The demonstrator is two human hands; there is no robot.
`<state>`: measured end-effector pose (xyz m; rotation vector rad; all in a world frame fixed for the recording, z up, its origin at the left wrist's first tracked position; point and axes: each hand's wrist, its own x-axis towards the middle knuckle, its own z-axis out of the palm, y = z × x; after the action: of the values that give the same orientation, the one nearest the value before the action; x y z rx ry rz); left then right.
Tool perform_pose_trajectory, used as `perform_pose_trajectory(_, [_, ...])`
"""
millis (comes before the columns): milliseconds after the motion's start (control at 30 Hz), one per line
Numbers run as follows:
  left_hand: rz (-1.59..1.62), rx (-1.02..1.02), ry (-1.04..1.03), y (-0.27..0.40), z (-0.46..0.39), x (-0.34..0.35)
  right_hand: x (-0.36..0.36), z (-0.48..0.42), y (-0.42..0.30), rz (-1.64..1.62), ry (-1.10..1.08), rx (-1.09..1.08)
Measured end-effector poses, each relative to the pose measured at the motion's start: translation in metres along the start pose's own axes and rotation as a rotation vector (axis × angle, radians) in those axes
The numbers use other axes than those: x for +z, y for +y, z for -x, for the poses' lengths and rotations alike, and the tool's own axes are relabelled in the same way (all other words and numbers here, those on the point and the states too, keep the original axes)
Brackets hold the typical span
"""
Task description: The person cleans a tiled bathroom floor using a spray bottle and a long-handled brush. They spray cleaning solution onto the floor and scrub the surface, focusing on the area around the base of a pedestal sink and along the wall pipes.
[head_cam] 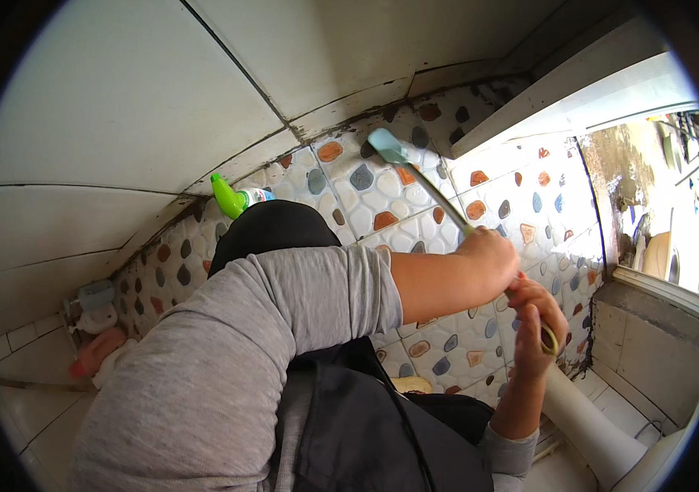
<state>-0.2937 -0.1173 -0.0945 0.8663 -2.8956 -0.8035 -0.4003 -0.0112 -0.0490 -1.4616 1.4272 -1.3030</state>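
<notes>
Both my hands grip a long-handled brush [441, 200] with a pale blue head and a grey shaft. My left hand [489, 258] is closed around the shaft, its arm stretched across the view in a grey sleeve. Lower down, my right hand [537, 326] wraps the handle's end, where a yellowish hanging loop shows. The brush head is at the pebble-patterned tile floor [349, 203], close to the foot of the tiled wall [349, 55]. Whether its bristles press on the floor is hard to tell. Dark grime lines the joint between wall and floor.
A bottle with a green cap [229, 197] is by the wall, partly behind my black-clad knee [279, 230]. A pink bottle [99, 350] and other containers are at left. The white door [558, 98] juts in at upper right. A white pedestal [595, 418] stands at lower right.
</notes>
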Motion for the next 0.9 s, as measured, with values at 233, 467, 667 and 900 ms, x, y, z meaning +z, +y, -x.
perform_pose_trajectory(233, [0.102, -0.126, -0.452, -0.011, 0.03, -0.027, 0.016, -0.006, -0.004, -0.241, -0.134, 0.117])
perform_pose_trajectory(467, [0.439, 0.168, 0.006, 0.021, 0.043, -0.007, -0.02, -0.011, -0.072, -0.064, -0.197, 0.227])
perform_pose_trajectory(667, [0.442, 0.414, 0.396, 0.037, 0.033, 0.007, -0.023, -0.002, -0.094, 0.08, -0.119, 0.147])
perform_pose_trajectory(900, [0.217, 0.185, -0.184, 0.002, 0.011, 0.018, -0.001, 0.023, -0.019, -0.115, 0.078, 0.217])
